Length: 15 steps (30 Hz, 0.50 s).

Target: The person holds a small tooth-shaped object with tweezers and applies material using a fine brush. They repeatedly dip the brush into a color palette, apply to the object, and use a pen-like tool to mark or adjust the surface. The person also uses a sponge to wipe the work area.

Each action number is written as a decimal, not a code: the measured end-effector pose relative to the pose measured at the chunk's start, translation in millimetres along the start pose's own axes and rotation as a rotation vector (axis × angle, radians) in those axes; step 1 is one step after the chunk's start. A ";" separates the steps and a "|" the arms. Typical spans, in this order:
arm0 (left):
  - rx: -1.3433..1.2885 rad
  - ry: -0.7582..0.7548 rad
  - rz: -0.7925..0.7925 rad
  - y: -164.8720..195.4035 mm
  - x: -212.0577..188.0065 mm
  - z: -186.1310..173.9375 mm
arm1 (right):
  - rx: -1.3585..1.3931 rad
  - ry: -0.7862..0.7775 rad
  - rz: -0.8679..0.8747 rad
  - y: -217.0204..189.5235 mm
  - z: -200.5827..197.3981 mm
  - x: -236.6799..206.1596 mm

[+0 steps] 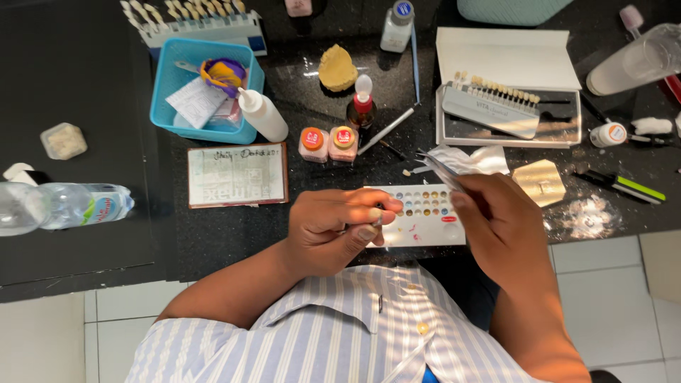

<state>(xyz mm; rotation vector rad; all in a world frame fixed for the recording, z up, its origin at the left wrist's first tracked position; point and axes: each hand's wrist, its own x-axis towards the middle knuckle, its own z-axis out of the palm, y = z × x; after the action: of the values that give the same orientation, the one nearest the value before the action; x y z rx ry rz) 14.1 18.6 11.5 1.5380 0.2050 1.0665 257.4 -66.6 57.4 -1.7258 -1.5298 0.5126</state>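
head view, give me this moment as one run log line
left hand: pinching small item, unclear | right hand: holding crumpled white tissue | below hands: white rectangular palette with coloured wells | surface: black counter

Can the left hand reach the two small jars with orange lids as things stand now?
Probably yes. The left hand lies just below the two small jars, with only bare black worktop between, but its fingers pinch something small.

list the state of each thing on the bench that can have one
left hand: closed around a small item, too hidden to name
right hand: pinching crumpled tissue
palette: flat, wells filled
water bottle: lying on its side
shade guide case: lid open
two jars: capped, upright
dropper bottle: capped, upright
squeeze bottle: leaning on blue basket
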 end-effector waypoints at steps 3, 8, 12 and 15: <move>-0.083 -0.003 0.031 -3.1 -1.0 2.3 | 0.289 0.094 0.000 -15.2 -6.7 -19.2; -0.300 -0.094 0.006 -1.7 -7.8 -1.9 | -0.115 0.109 0.018 -13.9 -11.8 -17.4; -0.460 -0.137 -0.003 -0.2 -8.7 -3.5 | -0.717 0.008 -0.098 18.2 6.3 20.1; -0.379 -0.173 -0.009 0.9 -9.8 -3.1 | -0.773 0.033 -0.180 33.8 21.1 37.0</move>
<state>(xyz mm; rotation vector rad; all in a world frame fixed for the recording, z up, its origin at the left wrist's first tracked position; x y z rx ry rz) 6.1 14.1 7.0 1.2747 -0.1057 0.8990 271.7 -25.0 25.4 -2.0908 -1.9873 -0.2469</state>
